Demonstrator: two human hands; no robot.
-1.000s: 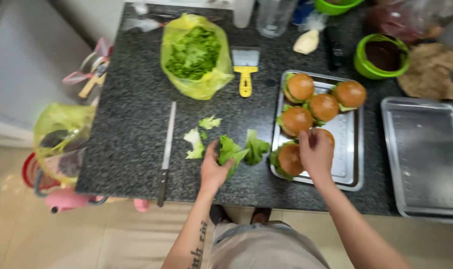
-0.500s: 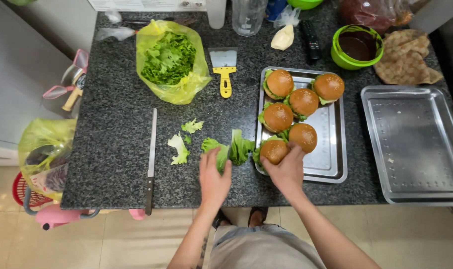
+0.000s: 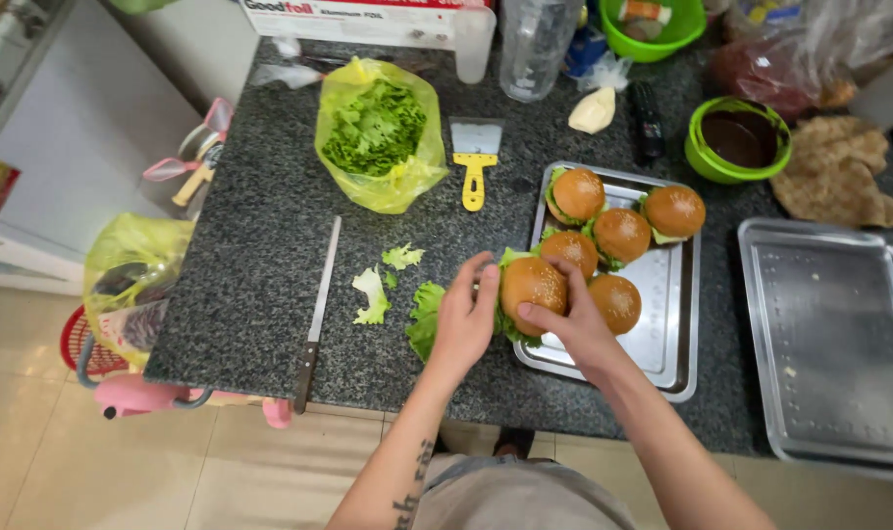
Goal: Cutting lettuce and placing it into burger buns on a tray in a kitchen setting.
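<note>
Both hands hold a burger (image 3: pixel 533 285) with lettuce under its bun at the left edge of a metal tray (image 3: pixel 667 334). My left hand (image 3: pixel 463 319) cups its left side, fingers on the bun. My right hand (image 3: pixel 572 324) grips it from below and to the right, thumb on the bun. Several more burgers sit on the tray, the nearest (image 3: pixel 615 301) touching my right hand. A lettuce leaf (image 3: pixel 426 319) lies on the dark granite counter (image 3: pixel 260 265) just left of my left hand.
Loose lettuce scraps (image 3: pixel 373 294) and a long knife (image 3: pixel 318 309) lie to the left. A yellow bag of lettuce (image 3: pixel 378 132), a yellow-handled scraper (image 3: pixel 475 157), a green bowl of dark sauce (image 3: pixel 738 139) and an empty steel tray (image 3: pixel 839 344) are around.
The view has drawn closer. Both hands have closed around the nearest burger at the tray's left edge; earlier the left hand was on the lettuce leaf on the counter.
</note>
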